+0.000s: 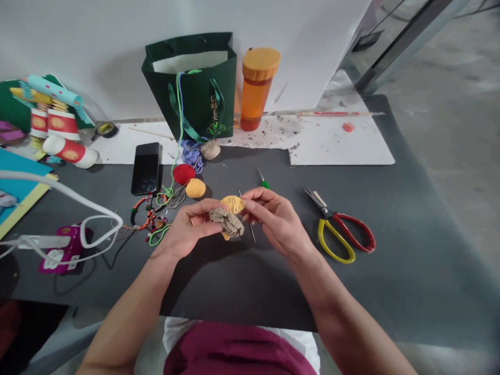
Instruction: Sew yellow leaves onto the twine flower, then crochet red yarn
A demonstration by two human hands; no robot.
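Note:
My left hand (187,229) is closed on a small crocheted piece (228,217), tan-brown in front and yellow behind, held above the dark table (390,260). My right hand (273,216) pinches the yellow top edge of the same piece. A thin metal needle or hook (252,232) pokes down between my hands; which hand holds it I cannot tell. A green-handled hook (263,179) lies just beyond my right hand.
Scissors (339,232) with yellow and red handles lie to the right. Red (183,173), orange (195,188) and beige (211,150) yarn balls, a phone (146,167), a green gift bag (195,86) and an orange bottle (255,88) sit behind. Beaded cords (150,216) and a white cable (70,208) lie left.

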